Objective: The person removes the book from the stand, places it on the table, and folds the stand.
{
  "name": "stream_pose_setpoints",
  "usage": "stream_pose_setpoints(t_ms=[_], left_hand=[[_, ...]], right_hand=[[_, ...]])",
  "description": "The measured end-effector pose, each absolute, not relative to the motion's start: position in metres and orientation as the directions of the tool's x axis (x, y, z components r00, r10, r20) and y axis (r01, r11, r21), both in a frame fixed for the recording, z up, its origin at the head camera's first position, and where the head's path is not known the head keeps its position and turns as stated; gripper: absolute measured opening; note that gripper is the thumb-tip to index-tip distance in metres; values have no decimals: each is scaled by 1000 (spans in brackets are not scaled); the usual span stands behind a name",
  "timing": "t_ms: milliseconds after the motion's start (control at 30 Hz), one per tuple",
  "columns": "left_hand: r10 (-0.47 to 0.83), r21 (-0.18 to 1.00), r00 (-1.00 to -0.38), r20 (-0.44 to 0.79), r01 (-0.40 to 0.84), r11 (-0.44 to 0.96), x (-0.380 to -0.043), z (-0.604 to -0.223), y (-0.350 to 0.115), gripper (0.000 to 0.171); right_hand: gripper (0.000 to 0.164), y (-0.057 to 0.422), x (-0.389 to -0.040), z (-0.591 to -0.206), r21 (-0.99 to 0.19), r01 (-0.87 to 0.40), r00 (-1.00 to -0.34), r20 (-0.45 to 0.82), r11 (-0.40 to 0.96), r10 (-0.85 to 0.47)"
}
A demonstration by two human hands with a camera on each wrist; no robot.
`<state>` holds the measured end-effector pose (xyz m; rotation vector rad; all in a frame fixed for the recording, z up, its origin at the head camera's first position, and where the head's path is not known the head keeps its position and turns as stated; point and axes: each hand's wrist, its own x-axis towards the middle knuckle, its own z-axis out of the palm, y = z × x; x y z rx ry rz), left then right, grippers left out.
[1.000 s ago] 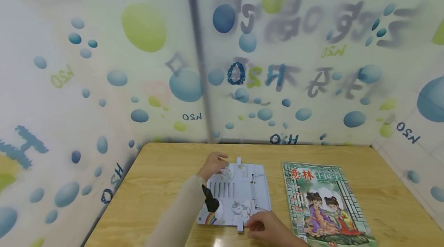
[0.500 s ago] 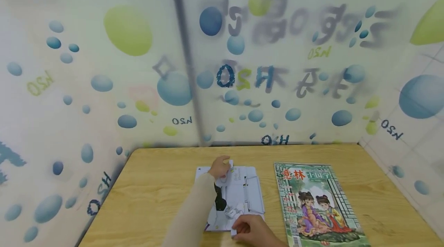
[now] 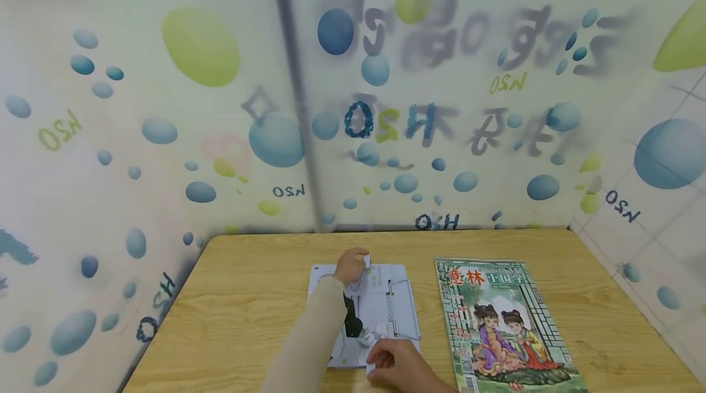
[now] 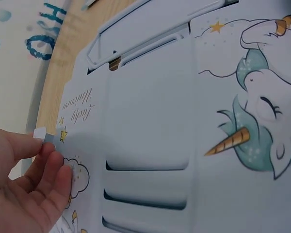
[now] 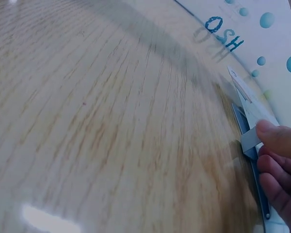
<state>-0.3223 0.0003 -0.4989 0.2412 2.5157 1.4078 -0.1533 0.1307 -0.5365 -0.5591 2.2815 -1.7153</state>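
Observation:
A white folding book stand (image 3: 380, 295) with unicorn, star and cloud prints lies flat on the table. Its ridged slots and the lettering show close up in the left wrist view. My left hand (image 3: 350, 266) is at its far edge, thumb and forefinger pinching a small white tab (image 4: 40, 133) there. At the near edge my right hand (image 3: 399, 365) pinches a matching tab (image 5: 250, 141) between thumb and fingers. My left sleeve and a black strap cover the left part of the stand in the head view.
A magazine (image 3: 513, 325) with two illustrated figures on its cover lies right of the stand. The wooden table (image 3: 242, 295) meets a wall (image 3: 220, 105) printed with blue and green bubbles at the back.
My left hand has moved right along the far edge and taken hold of the far tab. My right hand has come onto the near tab. The head view has shifted slightly.

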Motion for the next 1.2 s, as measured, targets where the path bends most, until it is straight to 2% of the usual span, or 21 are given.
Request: stream_pose_setpoints(t_ms=[200,267,367,433,467,500,567,700,933,1067,1200], left_hand=[[256,856,-952,-170,-13,517,-327,-505,3,31],[275,836,-954,-119,53,546,-334,-518,2,31],[342,830,-940,7,197,523,-357,-558,-4,28],[365,821,-930,38,237,519,-359,-564,-7,27],[368,837,-930,19,216,503,-359,-565,-7,27],[373,845,-928,15,211,491,-357,-563,-8,26],[342,842,-938,-51,144,520,-338,-533,-7,28],[338,836,-941,-11,177,520,-320,-509,-10,28],[351,827,-936,40,228,515,-316,-512,-17,30],[382,810,-923,51,262,525,-311,-508,-27,30],[416,777,-905,91,326,538,-307,-503,-43,26]], right_hand=[[13,133,-159,-536,-923,-218,-910,74,317,-408],[13,134,-160,-535,-923,-208,-916,68,323,-397],[12,134,-161,-535,-930,-191,-921,60,313,-385],[12,133,-161,-535,-933,-185,-923,56,310,-381],[12,133,-161,-536,-933,-184,-923,56,308,-381],[12,133,-162,-536,-935,-181,-923,54,306,-381],[12,132,-163,-537,-935,-184,-922,57,304,-382],[12,131,-166,-538,-936,-187,-918,60,297,-391],[11,144,-172,-532,-938,-157,-919,24,308,-395],[11,168,-179,-524,-883,-241,-927,87,403,-364],[12,204,-188,-514,-778,-279,-944,116,563,-308]])
